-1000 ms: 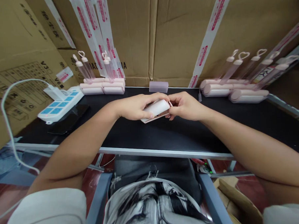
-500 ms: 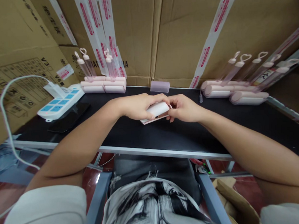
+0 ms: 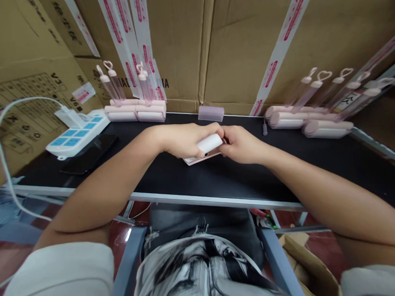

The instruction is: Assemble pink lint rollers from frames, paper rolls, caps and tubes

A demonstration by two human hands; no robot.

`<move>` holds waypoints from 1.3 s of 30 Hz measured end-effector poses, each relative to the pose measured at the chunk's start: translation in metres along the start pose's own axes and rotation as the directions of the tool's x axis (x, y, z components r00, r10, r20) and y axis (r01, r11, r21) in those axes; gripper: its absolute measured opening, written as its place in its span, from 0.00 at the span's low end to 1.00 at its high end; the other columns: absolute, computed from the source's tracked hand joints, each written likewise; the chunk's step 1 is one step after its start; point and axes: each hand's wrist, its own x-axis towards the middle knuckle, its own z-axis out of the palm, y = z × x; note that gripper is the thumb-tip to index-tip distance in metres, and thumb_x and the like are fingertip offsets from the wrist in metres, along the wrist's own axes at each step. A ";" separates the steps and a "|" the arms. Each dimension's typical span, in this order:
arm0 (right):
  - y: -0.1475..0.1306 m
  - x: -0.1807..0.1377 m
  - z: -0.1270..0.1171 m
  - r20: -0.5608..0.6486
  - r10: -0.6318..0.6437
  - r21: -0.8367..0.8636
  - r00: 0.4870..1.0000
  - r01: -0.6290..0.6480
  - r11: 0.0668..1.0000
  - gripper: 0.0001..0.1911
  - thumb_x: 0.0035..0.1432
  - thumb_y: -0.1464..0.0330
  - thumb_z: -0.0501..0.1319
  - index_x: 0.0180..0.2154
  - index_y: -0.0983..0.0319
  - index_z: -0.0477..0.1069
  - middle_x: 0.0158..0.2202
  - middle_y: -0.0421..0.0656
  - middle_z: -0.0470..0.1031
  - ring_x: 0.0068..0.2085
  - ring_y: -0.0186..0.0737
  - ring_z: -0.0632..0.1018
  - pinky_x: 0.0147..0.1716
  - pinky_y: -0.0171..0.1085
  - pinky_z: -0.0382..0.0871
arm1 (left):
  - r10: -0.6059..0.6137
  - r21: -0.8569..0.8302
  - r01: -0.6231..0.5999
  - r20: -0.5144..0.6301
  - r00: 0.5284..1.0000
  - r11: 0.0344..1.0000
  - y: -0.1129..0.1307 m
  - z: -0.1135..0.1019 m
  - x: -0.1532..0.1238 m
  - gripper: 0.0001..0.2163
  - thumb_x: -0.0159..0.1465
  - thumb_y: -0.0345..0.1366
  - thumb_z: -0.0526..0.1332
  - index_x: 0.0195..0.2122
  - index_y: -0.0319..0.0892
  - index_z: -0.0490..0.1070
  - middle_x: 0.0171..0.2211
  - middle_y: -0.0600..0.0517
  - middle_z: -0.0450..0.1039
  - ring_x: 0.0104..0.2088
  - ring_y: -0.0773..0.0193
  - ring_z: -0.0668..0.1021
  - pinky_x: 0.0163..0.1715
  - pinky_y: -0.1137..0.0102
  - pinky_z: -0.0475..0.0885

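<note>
Over the black table, my left hand is closed around a white-and-pink case with a rounded white top and a flat pink underside. Its thumb presses on the near side of the case. My right hand is closed at the right end of the same case, with curled fingers close to the left fingertips. What its fingertips pinch there is partly hidden. Behind the hands, a small translucent pinkish block lies near the cardboard.
Pink-and-white units with clear tubes stand at the back left and back right. A small clear piece lies right of the hands. On the left are a power strip and a dark phone. A cardboard wall rises behind.
The fingers of my right hand have curled in tighter at the case's right end. My left hand keeps its grip, and the case has hardly moved.
</note>
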 end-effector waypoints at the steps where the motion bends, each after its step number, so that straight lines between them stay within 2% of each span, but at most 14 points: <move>1: 0.000 0.000 0.001 -0.008 0.004 -0.014 1.000 -0.005 1.000 0.06 0.46 0.73 0.59 0.29 0.60 0.71 0.31 0.41 0.82 0.36 0.43 0.81 0.38 0.36 0.69 | -0.009 -0.004 0.009 0.002 1.000 1.000 0.001 0.000 0.000 0.34 0.60 0.40 0.66 0.69 0.53 0.61 0.54 0.49 0.82 0.47 0.53 0.84 0.44 0.67 0.75; 6: 0.000 -0.001 0.003 -0.005 0.002 -0.045 1.000 -0.002 0.999 0.10 0.47 0.76 0.59 0.33 0.60 0.74 0.34 0.41 0.83 0.35 0.43 0.80 0.39 0.36 0.69 | 0.016 -0.022 -0.016 0.016 1.000 1.000 0.005 0.002 -0.002 0.33 0.61 0.39 0.65 0.68 0.50 0.61 0.52 0.48 0.83 0.43 0.53 0.83 0.39 0.67 0.73; 11: -0.004 -0.001 0.003 0.016 0.026 -0.044 1.000 -0.026 0.999 0.09 0.46 0.77 0.59 0.31 0.60 0.73 0.32 0.41 0.82 0.34 0.42 0.80 0.38 0.35 0.68 | -0.003 0.000 0.003 0.040 0.999 1.000 0.007 0.001 -0.002 0.32 0.60 0.38 0.65 0.67 0.50 0.62 0.48 0.49 0.83 0.39 0.54 0.82 0.37 0.67 0.72; 18: -0.004 0.000 0.001 0.050 0.041 0.074 0.998 -0.044 0.996 0.05 0.46 0.72 0.62 0.29 0.61 0.74 0.27 0.38 0.78 0.31 0.38 0.77 0.35 0.35 0.66 | -0.009 0.049 0.006 0.065 0.998 0.999 0.014 0.000 -0.003 0.29 0.61 0.38 0.63 0.65 0.48 0.63 0.43 0.48 0.83 0.34 0.53 0.81 0.32 0.66 0.69; 20: -0.004 0.000 -0.002 0.096 0.068 0.157 0.993 -0.082 0.984 0.06 0.47 0.70 0.62 0.31 0.61 0.75 0.25 0.36 0.76 0.28 0.36 0.75 0.31 0.34 0.65 | 0.009 0.085 -0.013 0.044 0.999 0.996 0.012 0.002 -0.003 0.29 0.63 0.39 0.62 0.67 0.47 0.61 0.46 0.46 0.83 0.36 0.53 0.82 0.34 0.66 0.70; 22: -0.004 0.001 -0.005 0.112 0.091 0.238 0.990 -0.116 0.964 0.10 0.48 0.69 0.63 0.35 0.62 0.76 0.25 0.35 0.75 0.27 0.35 0.74 0.29 0.34 0.65 | 0.023 0.111 -0.024 0.010 1.000 0.994 0.009 0.005 -0.003 0.31 0.65 0.40 0.60 0.70 0.46 0.58 0.53 0.43 0.82 0.42 0.51 0.84 0.37 0.65 0.72; 25: -0.004 0.001 -0.007 0.047 0.086 0.324 0.995 -0.096 0.941 0.16 0.46 0.70 0.64 0.41 0.63 0.76 0.29 0.37 0.78 0.28 0.35 0.76 0.27 0.34 0.68 | 0.034 0.127 -0.029 -0.040 0.999 0.992 0.004 0.010 -0.002 0.39 0.67 0.43 0.59 0.77 0.46 0.46 0.64 0.40 0.77 0.48 0.49 0.85 0.42 0.64 0.74; 28: -0.004 -0.001 -0.008 0.053 0.115 0.348 0.992 -0.126 0.929 0.20 0.44 0.71 0.63 0.43 0.63 0.75 0.29 0.37 0.78 0.25 0.36 0.76 0.23 0.34 0.70 | 0.041 0.131 -0.037 -0.034 0.999 0.991 0.004 0.011 -0.002 0.44 0.68 0.45 0.58 0.80 0.48 0.36 0.67 0.39 0.74 0.49 0.48 0.86 0.45 0.63 0.76; 33: -0.006 -0.005 -0.009 0.151 0.160 0.397 0.975 -0.208 0.894 0.19 0.45 0.71 0.66 0.43 0.62 0.74 0.28 0.37 0.78 0.24 0.38 0.79 0.19 0.35 0.77 | 0.055 0.100 -0.057 0.023 0.998 0.993 0.009 0.009 -0.005 0.43 0.66 0.44 0.60 0.79 0.46 0.40 0.63 0.39 0.77 0.47 0.50 0.86 0.44 0.65 0.78; 39: -0.009 -0.006 -0.007 0.150 0.164 0.380 0.975 -0.210 0.901 0.19 0.46 0.75 0.63 0.43 0.62 0.76 0.29 0.38 0.80 0.24 0.38 0.81 0.20 0.34 0.80 | 0.081 0.066 -0.083 0.034 0.996 0.994 0.010 0.008 -0.006 0.40 0.65 0.42 0.60 0.77 0.44 0.46 0.58 0.41 0.80 0.43 0.53 0.85 0.39 0.67 0.77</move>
